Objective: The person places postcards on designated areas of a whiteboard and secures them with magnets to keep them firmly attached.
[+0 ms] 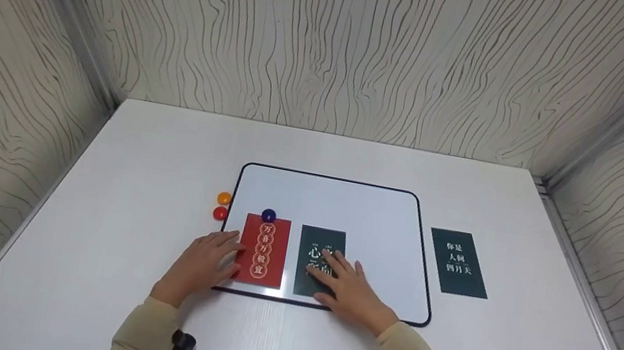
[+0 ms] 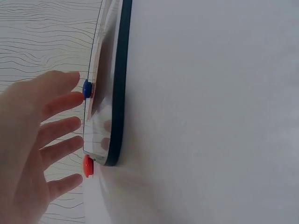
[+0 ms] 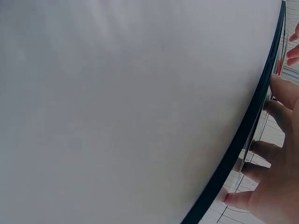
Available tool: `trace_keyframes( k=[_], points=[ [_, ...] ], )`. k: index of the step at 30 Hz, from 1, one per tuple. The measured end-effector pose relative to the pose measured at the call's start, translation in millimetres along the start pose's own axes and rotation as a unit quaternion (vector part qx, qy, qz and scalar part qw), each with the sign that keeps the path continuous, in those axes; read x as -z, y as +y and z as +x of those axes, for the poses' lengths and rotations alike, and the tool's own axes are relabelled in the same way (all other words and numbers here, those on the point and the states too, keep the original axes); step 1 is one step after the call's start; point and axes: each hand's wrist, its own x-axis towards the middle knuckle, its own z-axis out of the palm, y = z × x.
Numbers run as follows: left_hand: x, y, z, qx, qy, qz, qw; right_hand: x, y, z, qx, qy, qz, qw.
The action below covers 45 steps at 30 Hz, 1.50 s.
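Note:
A red card point(image 1: 275, 267) with pale printed characters lies on a black-edged whiteboard point(image 1: 338, 205), its top edge under a round dark blue magnet point(image 1: 268, 215). Beside the card's left edge is my left hand point(image 1: 202, 263), fingers spread; whether the fingertips touch the card I cannot tell. To the right of it lies a dark green card point(image 1: 301, 284) with white characters. My right hand point(image 1: 354, 295) rests its spread fingers on that card, covering part of the lettering. In the left wrist view the blue magnet point(image 2: 87, 89) stands near the thumb and index finger.
An orange magnet point(image 1: 224, 198) and a red magnet point(image 1: 220, 213) sit just off the board's left edge. Another dark green card point(image 1: 465, 280) lies on the white table point(image 1: 283, 347) right of the board. Wood-patterned walls point(image 1: 333, 45) enclose the table's back and sides.

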Motion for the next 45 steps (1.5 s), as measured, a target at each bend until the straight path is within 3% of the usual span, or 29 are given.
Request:
trace_keyframes(
  k=[4, 14, 21, 32, 36, 41, 45],
  points=[
    [0.8, -1.4, 1.7, 0.006, 0.014, 0.002, 0.9999, 0.7, -1.5, -0.3, 0.000, 0.001, 0.005, 1.0000],
    [5.9, -9.1, 8.4, 0.056, 0.067, -0.010, 0.9961, 2.5, -3.8, 0.2, -0.004, -0.002, -0.003, 1.0000],
    [8.7, -14.9, 11.1, 0.073, 0.076, -0.005, 0.9944, 2.2, -4.5, 0.3, -0.011, -0.001, -0.011, 0.9999],
    [9.9, -29.3, 15.4, 0.107, 0.100, -0.054, 0.9877, 3.3, -2.7, 0.1, -0.011, -0.002, -0.002, 0.9999],
    [8.5, -37.5, 19.2, 0.128, 0.107, -0.107, 0.9801, 2.9, -2.4, 0.2, -0.014, -0.004, 0.002, 0.9999],
    [5.6, -47.4, 23.8, 0.171, 0.108, -0.190, 0.9608, 2.4, -2.3, 0.1, -0.011, -0.005, 0.008, 0.9999],
    [2.2, -52.7, 26.1, 0.174, 0.122, -0.220, 0.9520, 3.2, -2.5, -0.1, -0.012, -0.006, 0.012, 0.9998]
  ],
)
